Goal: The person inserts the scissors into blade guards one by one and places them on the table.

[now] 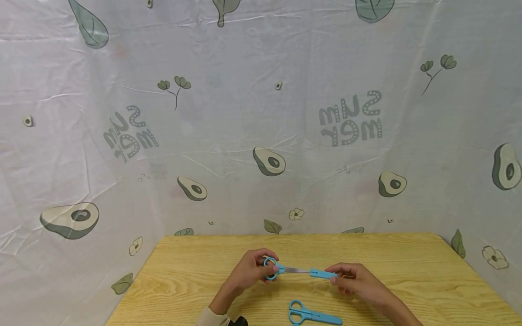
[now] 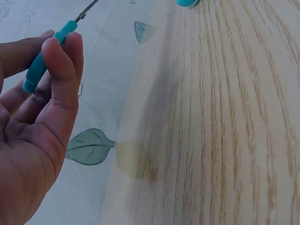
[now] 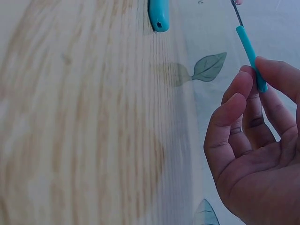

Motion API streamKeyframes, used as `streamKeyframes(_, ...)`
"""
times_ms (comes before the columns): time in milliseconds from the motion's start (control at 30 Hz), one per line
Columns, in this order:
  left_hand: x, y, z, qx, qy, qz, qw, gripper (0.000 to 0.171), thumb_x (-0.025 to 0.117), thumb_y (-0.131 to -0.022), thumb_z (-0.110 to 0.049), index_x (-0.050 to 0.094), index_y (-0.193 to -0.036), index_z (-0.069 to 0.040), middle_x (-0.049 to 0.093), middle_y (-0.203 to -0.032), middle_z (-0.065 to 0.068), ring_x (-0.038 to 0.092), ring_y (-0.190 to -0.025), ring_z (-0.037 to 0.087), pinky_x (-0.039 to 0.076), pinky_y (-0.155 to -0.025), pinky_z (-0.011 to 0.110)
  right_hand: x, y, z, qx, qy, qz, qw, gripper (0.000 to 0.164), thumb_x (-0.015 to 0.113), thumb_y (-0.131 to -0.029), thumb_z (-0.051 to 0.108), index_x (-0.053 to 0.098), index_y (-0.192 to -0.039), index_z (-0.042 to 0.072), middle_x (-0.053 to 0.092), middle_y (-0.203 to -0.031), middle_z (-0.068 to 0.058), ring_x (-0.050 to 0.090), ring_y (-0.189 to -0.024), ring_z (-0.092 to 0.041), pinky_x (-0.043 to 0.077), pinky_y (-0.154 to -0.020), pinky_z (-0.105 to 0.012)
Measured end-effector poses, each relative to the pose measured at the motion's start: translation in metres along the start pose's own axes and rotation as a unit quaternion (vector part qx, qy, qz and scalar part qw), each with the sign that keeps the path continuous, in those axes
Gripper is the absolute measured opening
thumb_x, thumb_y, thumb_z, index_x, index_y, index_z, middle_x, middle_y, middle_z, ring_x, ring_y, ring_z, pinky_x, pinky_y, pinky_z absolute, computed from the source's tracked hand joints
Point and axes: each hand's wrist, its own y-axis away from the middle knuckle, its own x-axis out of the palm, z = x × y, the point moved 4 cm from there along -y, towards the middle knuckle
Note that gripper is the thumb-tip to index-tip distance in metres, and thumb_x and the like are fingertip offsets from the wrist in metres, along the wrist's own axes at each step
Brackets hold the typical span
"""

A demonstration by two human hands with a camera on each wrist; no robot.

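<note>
My left hand pinches a pair of blue-handled scissors by the finger loops, and the bare metal blades point right. A blue blade cover is pinched at its far end by my right hand. The tip of the blades meets the open end of the cover in the head view. Both pieces are held up above the table. In the left wrist view the blue handle sits between thumb and fingers. The right wrist view shows the cover between thumb and fingertips, the metal blade at its upper end.
A second pair of blue scissors, its blades inside a cover, lies on the wooden table near the front edge. A pale curtain printed with avocados and leaves hangs behind the table and along its sides.
</note>
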Motion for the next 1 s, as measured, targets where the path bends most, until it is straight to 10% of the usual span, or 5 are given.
streamKeyframes(1000, 0.0021, -0.0016, 0.0037, -0.006, 0.000, 0.008, 1.0000, 0.034, 0.075, -0.101, -0.009, 0.066, -0.128, 0.009, 0.078, -0.086, -0.002, 0.070, -0.072, 0.009, 0.056, -0.062, 0.022, 0.0044, -0.0014, 0.0019, -0.006, 0.009, 0.008, 1.000, 0.042, 0.062, -0.110, 0.019, 0.061, -0.141, -0.009, 0.068, -0.096, -0.004, 0.062, -0.077, -0.014, 0.051, -0.063, -0.029)
